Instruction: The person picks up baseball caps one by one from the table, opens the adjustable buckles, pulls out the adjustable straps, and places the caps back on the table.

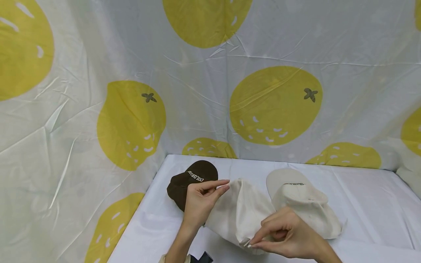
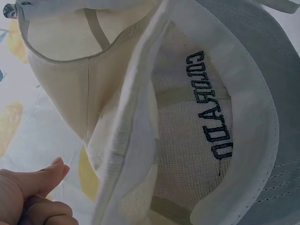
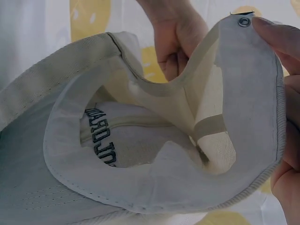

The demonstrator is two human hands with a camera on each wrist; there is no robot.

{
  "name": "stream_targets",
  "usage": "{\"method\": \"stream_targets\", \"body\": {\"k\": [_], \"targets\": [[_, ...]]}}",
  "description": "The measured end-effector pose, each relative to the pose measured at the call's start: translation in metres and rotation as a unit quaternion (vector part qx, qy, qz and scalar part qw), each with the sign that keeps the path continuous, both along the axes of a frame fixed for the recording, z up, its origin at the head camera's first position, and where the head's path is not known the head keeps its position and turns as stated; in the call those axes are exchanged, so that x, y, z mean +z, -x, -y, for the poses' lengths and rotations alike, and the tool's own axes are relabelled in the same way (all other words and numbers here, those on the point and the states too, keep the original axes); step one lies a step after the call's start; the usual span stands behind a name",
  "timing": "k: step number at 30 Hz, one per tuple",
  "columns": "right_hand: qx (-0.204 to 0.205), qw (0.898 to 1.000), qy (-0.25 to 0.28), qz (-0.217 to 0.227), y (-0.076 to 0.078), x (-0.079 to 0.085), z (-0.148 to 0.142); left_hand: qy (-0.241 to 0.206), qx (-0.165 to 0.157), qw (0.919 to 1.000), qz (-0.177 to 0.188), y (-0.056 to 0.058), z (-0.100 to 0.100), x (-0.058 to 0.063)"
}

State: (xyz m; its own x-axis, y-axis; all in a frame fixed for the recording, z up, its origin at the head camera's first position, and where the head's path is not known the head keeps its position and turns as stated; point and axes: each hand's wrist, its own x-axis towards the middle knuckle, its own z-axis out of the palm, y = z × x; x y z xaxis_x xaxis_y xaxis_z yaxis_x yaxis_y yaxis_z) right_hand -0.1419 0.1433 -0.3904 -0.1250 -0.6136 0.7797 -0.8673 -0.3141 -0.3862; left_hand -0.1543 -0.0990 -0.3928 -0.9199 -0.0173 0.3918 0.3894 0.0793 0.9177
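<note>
A cream baseball cap point(image 1: 245, 215) is held up over the white table. My right hand point(image 1: 287, 233) pinches its back edge beside the small metal fitting. In the right wrist view the right thumb point(image 3: 276, 35) lies by a metal eyelet point(image 3: 244, 21). The cap's hollow faces that camera, showing the sweatband and the reverse of COLORADO lettering point(image 2: 209, 105); a loose dark thread hangs from the lettering in the left wrist view. My left hand point(image 1: 198, 202) is beside the cap's far left edge, thumb and index close together, other fingers curled. No object shows between its fingertips.
A dark brown cap point(image 1: 200, 173) with white lettering lies at the back left of the table point(image 1: 368, 204). Another cream cap point(image 1: 302, 201) rests to the right, its brim pointing back. Lemon-print cloth point(image 1: 197, 102) hangs behind and at the left.
</note>
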Motion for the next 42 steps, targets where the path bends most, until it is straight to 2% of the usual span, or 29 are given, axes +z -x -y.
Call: {"method": "stream_targets", "body": {"k": [7,15,23,42], "targets": [[0.016,1.0,-0.025,0.003,-0.005,0.003,0.001,0.019,-0.002,0.9997,0.015,0.001,-0.001,-0.001],[0.031,0.998,-0.05,0.014,-0.004,-0.002,0.001,0.026,-0.016,0.9994,0.019,0.0,-0.004,-0.002],[0.02,0.997,-0.074,0.014,-0.005,-0.006,-0.002,0.025,-0.023,0.9994,0.01,0.0,-0.007,-0.004],[0.016,0.993,-0.113,0.017,-0.006,-0.008,-0.004,0.032,-0.03,0.9987,0.024,-0.001,-0.011,-0.005]]}}
